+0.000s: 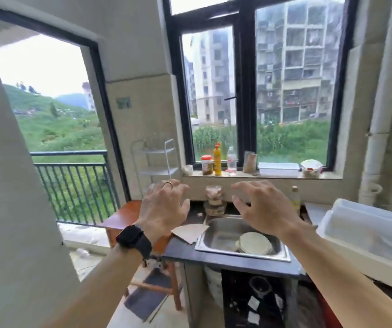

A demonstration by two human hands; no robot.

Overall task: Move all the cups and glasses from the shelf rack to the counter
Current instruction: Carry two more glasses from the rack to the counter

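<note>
Straight ahead, two bare hands are raised side by side over a kitchen desk (228, 258) with a dark, smooth top. The left hand (164, 207) wears a plain ring (168, 183) and a black smartwatch (134, 240) on a matte band; its grip is wide, fingers spread, holding nothing. The right hand (264, 207) is likewise spread and empty.

Between the hands, at the far edge of the desk, stands a stack of clear glasses (213, 202), round and ribbed, blurred so their number cannot be told. Far left, against the tiled wall, a white wire shelf rack (157, 162) with flat tiers stands; what sits on it is too faint to make out.

Near the hands, a rectangular stainless steel sink (213, 240) is set into the desk, with round pale plates (254, 243) lying in it. A torn piece of cardboard (189, 233) lies left of the sink. On the right sits a translucent plastic lidded box (367, 230).

On the stone windowsill (256, 175) beyond stand a red-lidded jar (207, 165), a yellow squeeze bottle (217, 159) and a clear plastic bottle (231, 160). No label is readable.
</note>
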